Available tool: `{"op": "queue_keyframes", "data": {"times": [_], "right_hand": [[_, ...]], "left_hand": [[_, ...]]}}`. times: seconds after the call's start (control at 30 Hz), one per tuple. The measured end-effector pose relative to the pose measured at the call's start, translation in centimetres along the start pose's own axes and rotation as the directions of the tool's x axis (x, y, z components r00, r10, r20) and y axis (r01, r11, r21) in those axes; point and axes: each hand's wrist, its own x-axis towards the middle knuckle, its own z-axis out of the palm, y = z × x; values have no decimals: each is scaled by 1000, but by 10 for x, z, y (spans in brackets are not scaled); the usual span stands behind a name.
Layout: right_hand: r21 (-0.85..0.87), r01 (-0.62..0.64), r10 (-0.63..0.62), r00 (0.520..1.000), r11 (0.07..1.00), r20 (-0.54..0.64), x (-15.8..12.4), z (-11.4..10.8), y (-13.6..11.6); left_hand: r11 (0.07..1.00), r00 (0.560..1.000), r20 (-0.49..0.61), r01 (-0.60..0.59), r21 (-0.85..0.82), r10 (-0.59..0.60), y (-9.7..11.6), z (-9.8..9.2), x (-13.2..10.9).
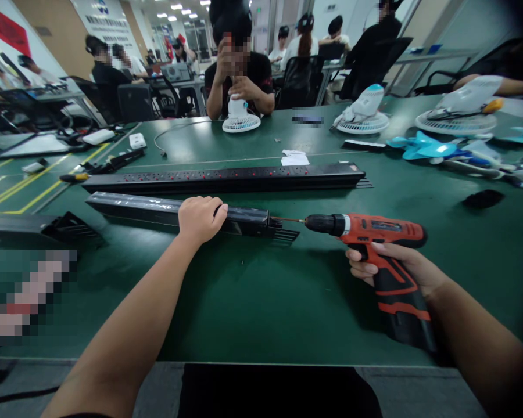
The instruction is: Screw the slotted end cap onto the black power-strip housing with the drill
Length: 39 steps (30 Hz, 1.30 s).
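Observation:
My left hand is closed over the top of a long black power strip housing that lies flat on the green table. My right hand grips the handle of a red and black cordless drill. The drill's bit points left and its tip meets the right end of the housing. A second long black power strip with red switches lies parallel just behind the first.
White desk fans and blue fan blades lie on the far and right side. A screwdriver, cable and white paper sit nearby. A person sits opposite; others work behind. A black part lies left.

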Motion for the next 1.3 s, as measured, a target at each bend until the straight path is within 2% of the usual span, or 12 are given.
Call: {"op": "queue_keyframes", "data": {"times": [1.3], "right_hand": [[23,-6,5,1000,1000,7,0,-3,1]], "left_hand": [[1000,1000,-1,-9,24,9,-1,1,0]]}}
